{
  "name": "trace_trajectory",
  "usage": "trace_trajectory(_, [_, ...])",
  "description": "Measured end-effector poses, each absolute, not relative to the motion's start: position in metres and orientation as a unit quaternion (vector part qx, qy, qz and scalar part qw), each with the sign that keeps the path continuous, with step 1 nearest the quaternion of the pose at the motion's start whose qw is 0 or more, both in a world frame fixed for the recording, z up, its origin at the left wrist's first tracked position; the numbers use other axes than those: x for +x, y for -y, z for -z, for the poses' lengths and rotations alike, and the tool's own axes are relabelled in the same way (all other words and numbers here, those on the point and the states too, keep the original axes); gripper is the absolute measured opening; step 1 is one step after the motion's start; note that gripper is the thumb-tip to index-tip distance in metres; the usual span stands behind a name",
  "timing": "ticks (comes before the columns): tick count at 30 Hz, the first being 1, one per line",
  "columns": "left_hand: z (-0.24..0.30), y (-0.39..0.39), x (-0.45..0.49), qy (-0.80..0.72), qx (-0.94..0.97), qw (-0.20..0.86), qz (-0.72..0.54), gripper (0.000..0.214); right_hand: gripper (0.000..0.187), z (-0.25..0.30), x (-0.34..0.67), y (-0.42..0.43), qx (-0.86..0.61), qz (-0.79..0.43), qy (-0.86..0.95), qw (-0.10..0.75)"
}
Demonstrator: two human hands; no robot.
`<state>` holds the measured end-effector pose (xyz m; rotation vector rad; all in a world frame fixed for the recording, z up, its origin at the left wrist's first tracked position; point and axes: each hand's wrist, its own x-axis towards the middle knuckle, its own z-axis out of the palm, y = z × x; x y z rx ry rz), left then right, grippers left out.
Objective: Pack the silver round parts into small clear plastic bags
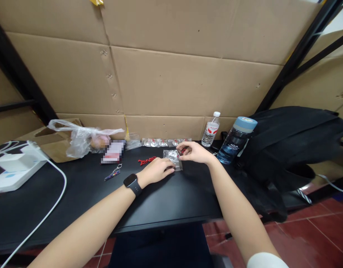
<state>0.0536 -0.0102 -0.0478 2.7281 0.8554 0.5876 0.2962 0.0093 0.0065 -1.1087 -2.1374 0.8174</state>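
Note:
A small clear plastic bag (174, 155) lies on the black desk between my hands. My left hand (156, 171), with a dark watch on its wrist, has its thumb and fingers curled at the bag's lower left edge. Over the bag's right side, my right hand (196, 152) pinches a small item with red on it, mostly hidden by the fingers. Red cords (147, 160) lie just left of the bag. Behind it runs a row of round silvery discs in clear packets (159, 142).
A keychain (112, 175) and a blurred card (112, 152) lie to the left, near a knotted plastic bag (79, 139) and a white power strip (18, 171) with its cable. On the right stand a water bottle (211, 130), a blue-lidded bottle (235, 141) and a black backpack (294, 141).

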Motion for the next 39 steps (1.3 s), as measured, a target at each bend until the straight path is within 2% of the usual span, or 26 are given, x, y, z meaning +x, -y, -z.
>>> trace_trajectory(4, [0.05, 0.012, 0.054, -0.278, 0.933, 0.132, -0.186, 0.033, 0.037, -0.01, 0.301, -0.008, -0.442, -0.203, 0.85, 0.201])
trace_trajectory(8, [0.054, 0.012, 0.052, -0.295, 0.934, 0.103, -0.177, 0.035, 0.037, -0.013, 0.304, -0.004, -0.459, -0.213, 0.855, 0.115])
trace_trajectory(16, [0.05, 0.015, 0.048, -0.302, 0.937, 0.104, -0.14, 0.036, 0.03, -0.008, 0.298, -0.003, -0.496, -0.176, 0.849, 0.048])
trace_trajectory(25, [0.049, 0.016, 0.046, -0.308, 0.941, 0.106, -0.09, 0.043, 0.03, 0.006, 0.29, -0.013, -0.497, -0.145, 0.853, 0.068])
trace_trajectory(35, [0.048, 0.016, 0.046, -0.315, 0.937, 0.123, -0.083, 0.042, 0.03, 0.016, 0.288, -0.019, -0.446, -0.234, 0.857, 0.108])
trace_trajectory(39, [0.047, 0.018, 0.047, -0.325, 0.934, 0.131, -0.071, 0.043, 0.031, 0.019, 0.284, -0.021, -0.453, -0.17, 0.863, 0.146])
